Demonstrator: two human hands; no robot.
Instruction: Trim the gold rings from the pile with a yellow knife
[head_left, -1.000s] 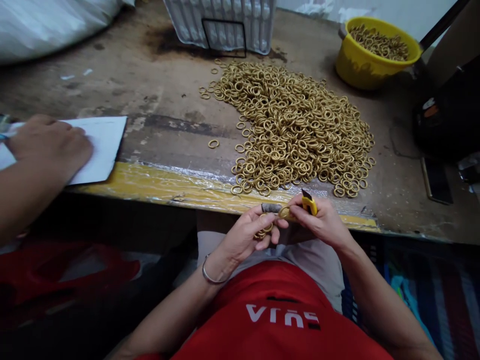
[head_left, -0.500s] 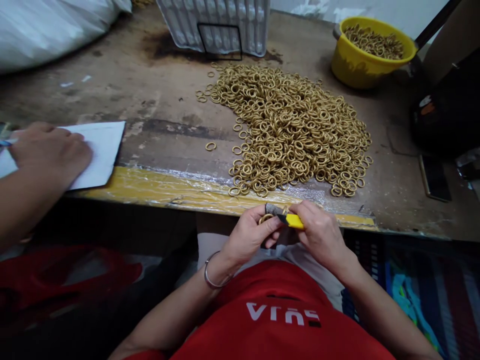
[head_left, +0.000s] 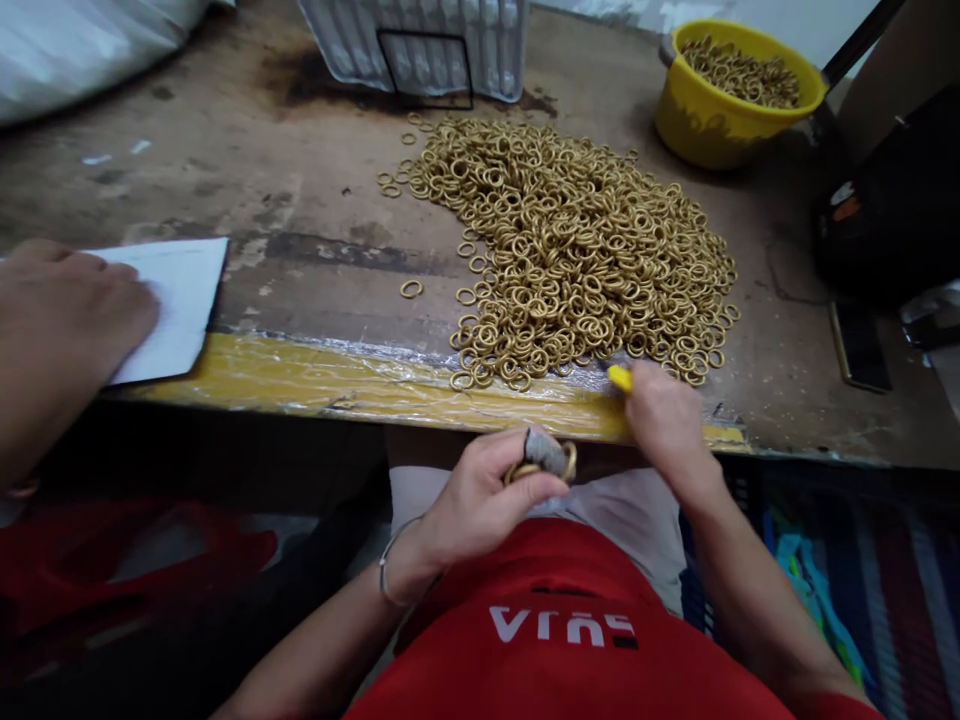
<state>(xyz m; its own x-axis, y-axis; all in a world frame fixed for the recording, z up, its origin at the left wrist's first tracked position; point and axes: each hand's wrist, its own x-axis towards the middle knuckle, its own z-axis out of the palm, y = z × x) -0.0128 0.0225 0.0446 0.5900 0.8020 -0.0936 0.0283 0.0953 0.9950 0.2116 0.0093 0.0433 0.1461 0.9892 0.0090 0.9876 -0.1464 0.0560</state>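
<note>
Head view: looks far from finished, with a large ring heap [head_left: 581, 270] remaining by the tabletop's front edge [head_left: 300, 378]. Clasps a few brass-coloured rings [head_left: 525, 470] in left hand [head_left: 476, 492]; well apart, grips yellow cutter [head_left: 620, 378] in right hand [head_left: 664, 415]. Cannot tell any done.

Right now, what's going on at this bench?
The person's left hand holds a few gold-coloured rings, a grey wrap on one finger. Their right hand grips a small yellow tool at the near edge of a big ring pile on the bench. A yellow tub farther back holds more rings. Another person's hand is on white paper.
</note>
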